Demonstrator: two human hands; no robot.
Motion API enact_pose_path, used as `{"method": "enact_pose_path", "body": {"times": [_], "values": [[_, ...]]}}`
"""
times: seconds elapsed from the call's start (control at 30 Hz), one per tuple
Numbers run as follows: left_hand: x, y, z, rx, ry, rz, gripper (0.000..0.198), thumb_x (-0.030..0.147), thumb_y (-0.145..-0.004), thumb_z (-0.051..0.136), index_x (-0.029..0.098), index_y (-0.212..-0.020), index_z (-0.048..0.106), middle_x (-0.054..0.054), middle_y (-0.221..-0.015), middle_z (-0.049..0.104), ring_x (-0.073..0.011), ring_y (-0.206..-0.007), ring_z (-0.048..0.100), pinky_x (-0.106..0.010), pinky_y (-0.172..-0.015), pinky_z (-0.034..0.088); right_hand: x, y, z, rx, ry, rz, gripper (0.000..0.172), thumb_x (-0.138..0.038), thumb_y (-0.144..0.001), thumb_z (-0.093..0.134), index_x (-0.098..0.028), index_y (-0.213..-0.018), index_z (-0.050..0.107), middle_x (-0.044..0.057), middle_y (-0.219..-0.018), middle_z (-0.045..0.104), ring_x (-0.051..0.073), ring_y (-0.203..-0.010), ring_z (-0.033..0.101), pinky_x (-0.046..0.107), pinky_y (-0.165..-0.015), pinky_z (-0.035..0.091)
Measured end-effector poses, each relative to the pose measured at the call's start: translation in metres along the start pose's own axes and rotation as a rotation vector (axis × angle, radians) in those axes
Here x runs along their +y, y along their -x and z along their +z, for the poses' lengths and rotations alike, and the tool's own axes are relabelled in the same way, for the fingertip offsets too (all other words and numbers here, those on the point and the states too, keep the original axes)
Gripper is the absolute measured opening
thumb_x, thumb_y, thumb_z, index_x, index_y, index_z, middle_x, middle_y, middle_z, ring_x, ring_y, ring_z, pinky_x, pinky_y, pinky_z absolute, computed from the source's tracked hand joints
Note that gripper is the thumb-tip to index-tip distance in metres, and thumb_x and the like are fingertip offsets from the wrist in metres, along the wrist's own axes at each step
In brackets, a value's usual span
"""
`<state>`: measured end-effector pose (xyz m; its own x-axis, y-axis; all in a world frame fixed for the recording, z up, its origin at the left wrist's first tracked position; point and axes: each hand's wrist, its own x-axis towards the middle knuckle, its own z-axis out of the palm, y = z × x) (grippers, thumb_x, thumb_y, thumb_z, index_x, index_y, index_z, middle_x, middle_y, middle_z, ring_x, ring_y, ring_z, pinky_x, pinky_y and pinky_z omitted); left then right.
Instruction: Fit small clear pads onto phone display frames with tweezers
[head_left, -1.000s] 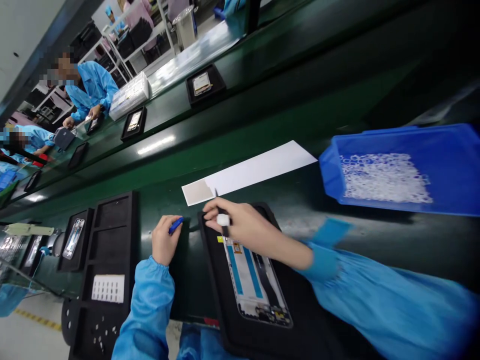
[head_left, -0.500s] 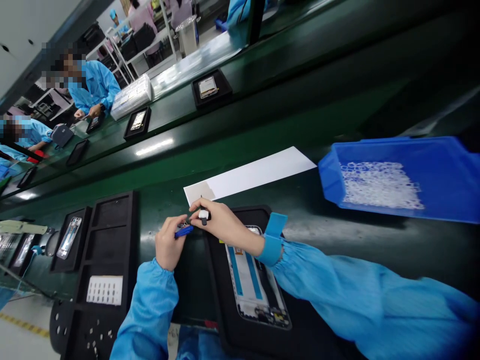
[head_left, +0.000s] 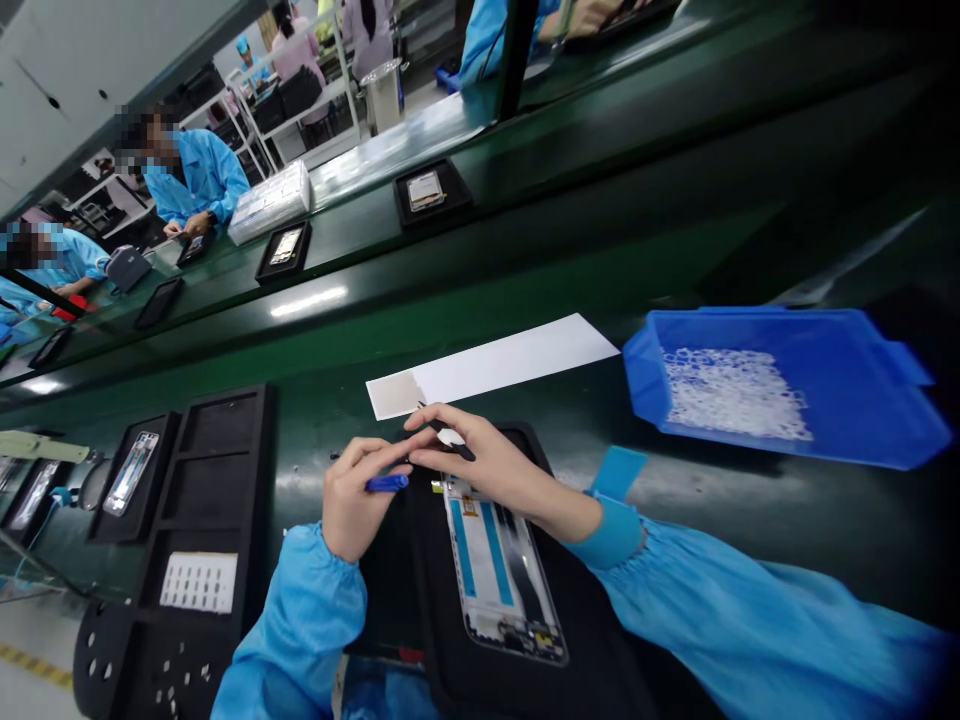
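My left hand (head_left: pixel 356 497) is closed, with a small blue plastic piece (head_left: pixel 387 483) in its fingers; its exact kind is unclear. My right hand (head_left: pixel 487 460) pinches a slim dark tool (head_left: pixel 463 451), perhaps tweezers, with something white beside it. The fingertips of both hands meet, and any small part between them is hidden. Below my right hand lies an opened phone (head_left: pixel 480 560) with two blue strips inside, set in a black tray (head_left: pixel 442 620). My right wrist wears a blue band (head_left: pixel 619 530).
Beyond my hands lies a white paper strip (head_left: pixel 517 358). A blue bin (head_left: pixel 862 390) of small white rings stands right. On the left are a compartmented black tray (head_left: pixel 251 500) with a white perforated sheet (head_left: pixel 199 582) and another phone (head_left: pixel 131 473). Co-workers sit across the line.
Both hands have shifted slightly right and their fingertips have come together. The dark tool has tilted across my right fingers. The view has turned a little.
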<state>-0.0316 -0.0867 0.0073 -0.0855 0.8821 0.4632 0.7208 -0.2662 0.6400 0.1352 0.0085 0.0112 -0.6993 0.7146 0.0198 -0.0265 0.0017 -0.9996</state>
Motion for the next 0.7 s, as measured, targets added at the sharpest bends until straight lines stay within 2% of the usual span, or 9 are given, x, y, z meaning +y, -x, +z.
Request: {"method": "enact_pose_path", "body": {"times": [0.07, 0.13, 0.2, 0.3, 0.37, 0.43, 0.5, 0.6, 0.7], "values": [[0.003, 0.0, 0.001, 0.053, 0.007, 0.02, 0.016, 0.022, -0.088, 0.065, 0.024, -0.1, 0.074, -0.003, -0.089, 0.069, -0.013, -0.079, 0.066, -0.022, -0.072, 0.053, 0.001, 0.004, 0.0, 0.02, -0.032, 0.013, 0.03, -0.04, -0.08, 0.065, -0.02, -0.1, 0.055, 0.005, -0.089, 0.07, 0.021, -0.088, 0.067, 0.034, -0.076, 0.053], [-0.001, 0.003, 0.0, 0.079, -0.014, -0.032, 0.012, 0.022, -0.088, 0.065, 0.023, -0.095, 0.075, -0.003, -0.087, 0.069, -0.0137, -0.079, 0.066, -0.023, -0.072, 0.053, 0.001, 0.01, -0.001, 0.056, -0.083, 0.036, 0.032, -0.042, -0.079, 0.067, -0.021, -0.1, 0.054, 0.005, -0.09, 0.07, 0.022, -0.089, 0.068, 0.034, -0.078, 0.053], [-0.013, 0.008, -0.001, 0.007, -0.076, -0.122, 0.012, 0.022, -0.089, 0.063, 0.023, -0.094, 0.074, -0.003, -0.088, 0.071, -0.0149, -0.08, 0.067, -0.024, -0.073, 0.053, 0.001, 0.017, -0.005, 0.094, -0.135, 0.059, 0.034, -0.043, -0.078, 0.069, -0.021, -0.099, 0.053, 0.005, -0.09, 0.071, 0.022, -0.09, 0.068, 0.035, -0.082, 0.053], [-0.033, 0.017, 0.0, -0.175, -0.221, -0.244, 0.013, 0.019, -0.087, 0.063, 0.024, -0.09, 0.075, -0.002, -0.086, 0.071, -0.0165, -0.078, 0.067, -0.026, -0.071, 0.051, -0.001, 0.028, -0.011, 0.115, -0.183, 0.083, 0.035, -0.043, -0.079, 0.071, -0.022, -0.099, 0.053, 0.005, -0.091, 0.071, 0.021, -0.091, 0.068, 0.034, -0.085, 0.053], [-0.04, 0.02, 0.002, -0.194, -0.291, -0.292, 0.011, 0.019, -0.085, 0.065, 0.023, -0.088, 0.075, -0.003, -0.088, 0.069, -0.0173, -0.077, 0.066, -0.027, -0.069, 0.05, -0.002, 0.034, -0.014, 0.118, -0.197, 0.072, 0.034, -0.043, -0.08, 0.071, -0.022, -0.1, 0.053, 0.005, -0.092, 0.071, 0.021, -0.091, 0.068, 0.034, -0.085, 0.053], [-0.038, 0.02, 0.0, -0.104, -0.261, -0.303, 0.012, 0.025, -0.085, 0.066, 0.023, -0.093, 0.076, -0.005, -0.091, 0.065, -0.0174, -0.079, 0.064, -0.027, -0.07, 0.05, -0.004, 0.039, -0.015, 0.12, -0.204, 0.049, 0.034, -0.043, -0.081, 0.07, -0.022, -0.1, 0.052, 0.005, -0.092, 0.071, 0.02, -0.09, 0.068, 0.033, -0.084, 0.053], [-0.026, 0.016, -0.004, 0.057, -0.131, -0.286, 0.023, 0.036, -0.091, 0.058, 0.021, -0.094, 0.075, -0.005, -0.089, 0.062, -0.0159, -0.078, 0.062, -0.026, -0.069, 0.049, -0.005, 0.042, -0.014, 0.115, -0.203, 0.035, 0.033, -0.042, -0.082, 0.07, -0.022, -0.1, 0.053, 0.005, -0.092, 0.071, 0.02, -0.088, 0.068, 0.033, -0.081, 0.054], [0.002, 0.009, -0.01, 0.323, 0.109, -0.213, 0.057, 0.052, -0.099, 0.033, 0.019, -0.074, 0.073, -0.005, -0.079, 0.058, -0.0149, -0.072, 0.057, -0.027, -0.065, 0.047, -0.005, 0.045, -0.011, 0.101, -0.182, 0.024, 0.031, -0.042, -0.083, 0.068, -0.021, -0.1, 0.053, 0.006, -0.091, 0.071, 0.019, -0.084, 0.068, 0.031, -0.075, 0.056], [0.026, 0.006, -0.007, 0.408, 0.292, -0.195, 0.075, 0.064, -0.096, 0.02, 0.018, -0.052, 0.059, -0.003, -0.061, 0.049, -0.0137, -0.059, 0.051, -0.027, -0.055, 0.042, -0.003, 0.048, -0.006, 0.118, -0.142, -0.015, 0.031, -0.041, -0.083, 0.068, -0.021, -0.1, 0.053, 0.006, -0.09, 0.071, 0.02, -0.082, 0.068, 0.033, -0.073, 0.057]]}}
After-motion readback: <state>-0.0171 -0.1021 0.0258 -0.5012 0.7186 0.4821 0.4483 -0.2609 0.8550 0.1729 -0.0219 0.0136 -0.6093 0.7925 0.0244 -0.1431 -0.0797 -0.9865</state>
